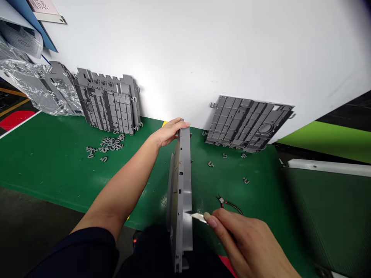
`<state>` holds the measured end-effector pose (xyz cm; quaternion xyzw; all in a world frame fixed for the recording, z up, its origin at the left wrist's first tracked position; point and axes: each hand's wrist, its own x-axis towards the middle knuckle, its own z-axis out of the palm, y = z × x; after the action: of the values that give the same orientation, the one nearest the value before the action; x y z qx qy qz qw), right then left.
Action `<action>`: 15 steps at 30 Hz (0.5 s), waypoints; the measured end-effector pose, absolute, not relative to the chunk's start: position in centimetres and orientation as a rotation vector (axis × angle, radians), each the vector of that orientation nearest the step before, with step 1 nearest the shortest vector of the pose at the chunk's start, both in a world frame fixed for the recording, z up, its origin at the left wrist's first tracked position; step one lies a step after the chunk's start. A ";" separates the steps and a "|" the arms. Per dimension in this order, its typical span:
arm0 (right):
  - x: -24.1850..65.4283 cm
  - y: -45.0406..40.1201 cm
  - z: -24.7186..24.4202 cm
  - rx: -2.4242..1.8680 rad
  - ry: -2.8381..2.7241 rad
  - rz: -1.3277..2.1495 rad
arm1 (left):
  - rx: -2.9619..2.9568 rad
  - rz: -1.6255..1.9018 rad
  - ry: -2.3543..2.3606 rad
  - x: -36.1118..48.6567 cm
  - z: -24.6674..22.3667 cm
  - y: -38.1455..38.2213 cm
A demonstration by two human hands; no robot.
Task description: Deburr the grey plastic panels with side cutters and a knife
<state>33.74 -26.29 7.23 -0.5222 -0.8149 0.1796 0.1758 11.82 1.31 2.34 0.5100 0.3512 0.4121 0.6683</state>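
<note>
A long grey plastic panel (186,177) stands on its edge in front of me, its narrow side with small holes facing up. Around its far end my left hand (169,132) is closed, thumb and fingers on the top corner. Pinched in my right hand (240,235) is a knife with a thin bright blade (198,217). The blade's tip is at the panel's near right edge; I cannot tell whether it touches. Past my right hand lies a pair of cutting pliers (222,200), partly hidden by that hand.
Grey ribbed panels (110,108) lean on the white wall at left, beside a plastic-wrapped panel (43,87). Another ribbed panel (246,123) leans at right. Small grey hook-shaped pieces (111,143) lie piled on the green table (52,162), with several more scattered at right.
</note>
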 end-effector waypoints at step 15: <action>31.3 -28.1 6.6 -1.399 -2.542 -0.287 | 1.171 0.927 0.761 12.0 2.2 1.2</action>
<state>31.31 -28.15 6.63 -0.4767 -0.8663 -0.0979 0.1127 12.02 1.20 2.20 0.5194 0.3375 0.4112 0.6687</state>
